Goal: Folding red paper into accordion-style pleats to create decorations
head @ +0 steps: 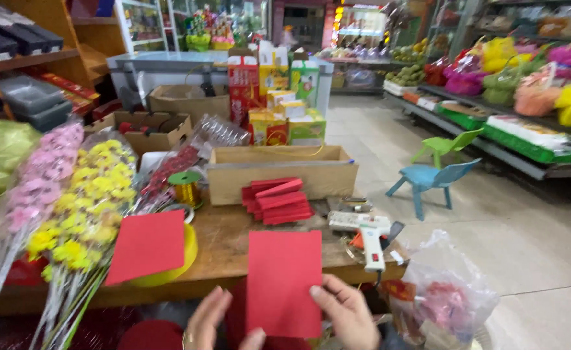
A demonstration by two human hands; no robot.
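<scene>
A red rectangular paper sheet stands upright in front of me, held at its lower edge by both hands. My left hand grips the lower left corner and my right hand pinches the lower right edge. Behind it on the wooden table lies a stack of red envelopes. Another red sheet rests on a yellow ribbon roll at the left. A white glue gun lies at the table's right end.
Yellow and pink artificial flowers lie across the table's left side. A gold ribbon spool and a shallow cardboard box sit behind. A plastic bag hangs at the right. Small blue and green chairs stand on the tiled floor.
</scene>
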